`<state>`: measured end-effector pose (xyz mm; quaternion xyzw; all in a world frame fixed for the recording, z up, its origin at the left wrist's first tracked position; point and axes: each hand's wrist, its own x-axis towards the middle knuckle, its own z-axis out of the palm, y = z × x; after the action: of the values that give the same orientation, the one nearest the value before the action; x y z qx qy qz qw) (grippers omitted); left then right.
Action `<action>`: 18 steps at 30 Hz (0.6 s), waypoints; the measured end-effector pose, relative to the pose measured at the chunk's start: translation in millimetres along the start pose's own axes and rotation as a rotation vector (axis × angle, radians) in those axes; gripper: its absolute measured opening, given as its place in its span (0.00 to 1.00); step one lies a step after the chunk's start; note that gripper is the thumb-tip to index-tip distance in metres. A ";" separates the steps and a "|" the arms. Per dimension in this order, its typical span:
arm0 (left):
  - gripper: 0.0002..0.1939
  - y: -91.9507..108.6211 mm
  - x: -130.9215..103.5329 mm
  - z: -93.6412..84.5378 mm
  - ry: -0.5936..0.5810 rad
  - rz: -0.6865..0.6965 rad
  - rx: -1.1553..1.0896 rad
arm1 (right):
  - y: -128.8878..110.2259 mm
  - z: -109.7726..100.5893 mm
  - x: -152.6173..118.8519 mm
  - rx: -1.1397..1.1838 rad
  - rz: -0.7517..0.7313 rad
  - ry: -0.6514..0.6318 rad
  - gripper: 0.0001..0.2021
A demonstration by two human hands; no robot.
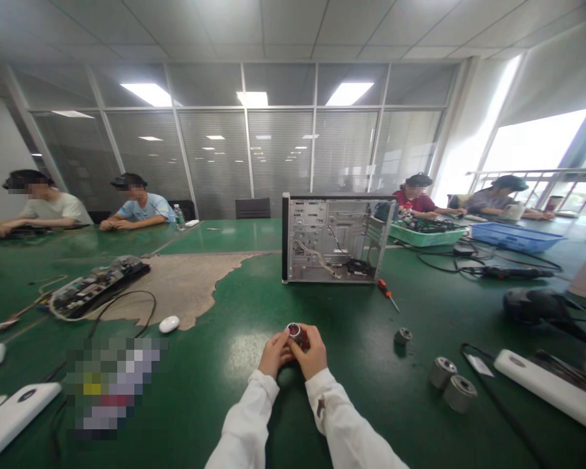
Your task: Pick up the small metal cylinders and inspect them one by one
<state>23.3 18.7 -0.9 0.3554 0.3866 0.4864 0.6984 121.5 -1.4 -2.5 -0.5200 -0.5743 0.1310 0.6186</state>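
Observation:
A small round part [294,330] with a silvery rim and dark red inside is held between my two hands, above the green table [205,397]. My left hand [275,353] grips it from the left, thumb near its rim. On the other side my right hand [313,352] has its fingers curled round it. Fingers cover most of its lower body. To the right of my hands are three grey metal cylinders: a smaller one [403,336], and two larger ones, one behind [443,373] and one in front [460,393].
An open computer case [334,238] stands ahead, with an orange-handled screwdriver [385,290] beside it. A circuit assembly [100,286] and white mouse-like object [169,324] lie left. Right are a green basket [427,238], blue basket [517,236], cables and white power strip [549,387]. Several people sit around.

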 end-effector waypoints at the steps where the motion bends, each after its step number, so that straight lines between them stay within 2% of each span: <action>1: 0.17 1.1 -0.3 -0.7 -0.001 -0.013 -0.024 | -0.2 0.1 -0.5 0.011 -0.003 -0.010 0.14; 6: 0.18 8.0 -2.9 -4.1 -0.007 -0.071 -0.170 | 2.8 1.1 -2.3 0.116 0.022 -0.047 0.17; 18: 0.21 17.8 -3.8 -12.0 -0.042 -0.144 -0.473 | 7.9 1.5 1.0 0.220 0.228 0.013 0.15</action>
<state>4.7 21.3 10.0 0.1638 0.2718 0.5048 0.8028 124.0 3.5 -8.5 -0.5116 -0.4896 0.2592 0.6568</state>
